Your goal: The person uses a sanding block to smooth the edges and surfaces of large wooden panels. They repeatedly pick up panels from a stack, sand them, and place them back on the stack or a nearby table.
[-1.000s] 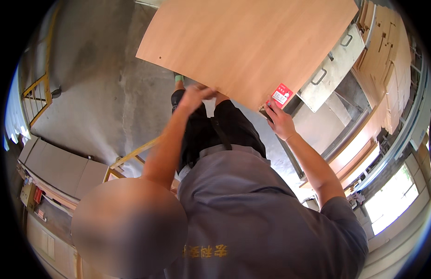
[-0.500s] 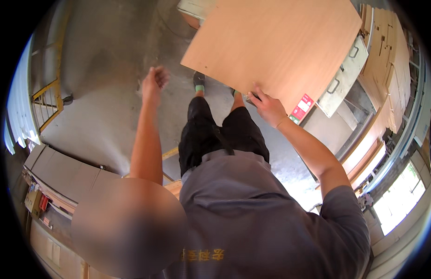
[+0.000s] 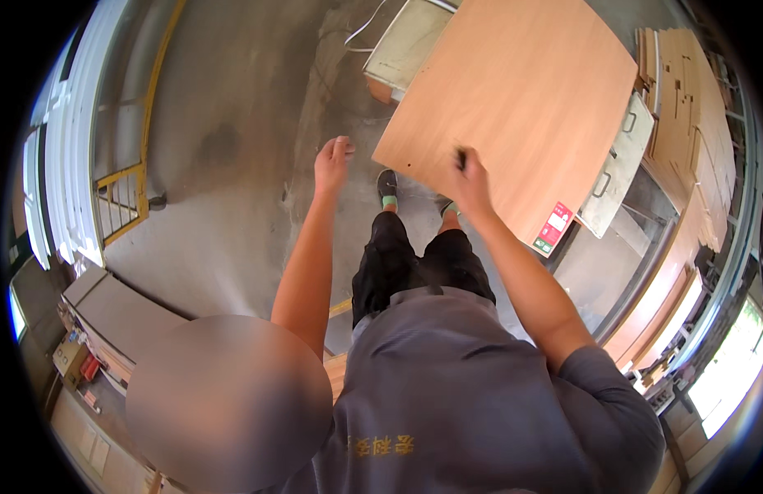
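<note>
A large light-brown wooden panel [image 3: 521, 107] lies flat in front of me, over a grey metal cabinet [image 3: 618, 169]. My right hand [image 3: 468, 177] grips the panel's near edge, fingers on its top face. My left hand [image 3: 332, 160] hangs free in the air left of the panel's near corner, holding nothing, fingers loosely apart. Below the hands I see my black shorts and my shoes [image 3: 387, 188] on the concrete floor [image 3: 233, 165].
A red and green label [image 3: 554, 227] sits on the cabinet's side. Wooden boards [image 3: 694, 123] are stacked at the right. A grey box [image 3: 406, 45] stands beyond the panel. A yellow railing [image 3: 122, 202] is at the left, flat grey boards [image 3: 110, 309] at the lower left.
My left hand has let go of the panel and swung out to the left. The panel has shifted away and to the right, with my right hand still on its near edge.
</note>
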Demonstrator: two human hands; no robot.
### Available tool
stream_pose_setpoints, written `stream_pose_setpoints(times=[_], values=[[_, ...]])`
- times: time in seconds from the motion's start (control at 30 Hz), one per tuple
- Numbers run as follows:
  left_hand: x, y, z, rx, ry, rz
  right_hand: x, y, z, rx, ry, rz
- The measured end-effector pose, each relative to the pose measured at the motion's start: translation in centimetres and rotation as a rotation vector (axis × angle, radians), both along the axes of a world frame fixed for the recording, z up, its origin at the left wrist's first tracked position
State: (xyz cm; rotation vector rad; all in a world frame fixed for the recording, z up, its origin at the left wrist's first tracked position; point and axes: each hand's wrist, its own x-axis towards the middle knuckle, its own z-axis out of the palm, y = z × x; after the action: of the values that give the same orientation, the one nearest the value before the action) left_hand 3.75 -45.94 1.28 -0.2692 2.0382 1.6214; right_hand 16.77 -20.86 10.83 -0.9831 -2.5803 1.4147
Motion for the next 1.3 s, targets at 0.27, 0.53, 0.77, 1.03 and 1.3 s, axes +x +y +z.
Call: stream_pose_setpoints(times=[0.27, 0.53, 0.77, 1.03, 1.3], values=[[-1.7, 11.4, -0.7, -0.576, 0.091, -0.639, 26.1, 16.2, -5.7, 0.341, -0.361, -0.562], [-3.6, 11.6, 0.1, -0.611, 0.276, -0.738, 29.8, 17.3, -8.4, -0.129, -0.247, -0.814], [-0.1, 12.6, 0.5, -0.637, 0.210, -0.760, 34.4, 17.2, -8.7, -0.168, -0.304, -0.766], [9.6, 18.7, 3.2, -0.288, 0.753, -0.936, 33.9, 10.8, 5.8, 0.172, -0.526, -0.375], [28.6, 29.4, 17.5, 0.368, -0.406, -1.543, 32.4, 2.0, 15.9, 0.385, -0.416, -0.511]])
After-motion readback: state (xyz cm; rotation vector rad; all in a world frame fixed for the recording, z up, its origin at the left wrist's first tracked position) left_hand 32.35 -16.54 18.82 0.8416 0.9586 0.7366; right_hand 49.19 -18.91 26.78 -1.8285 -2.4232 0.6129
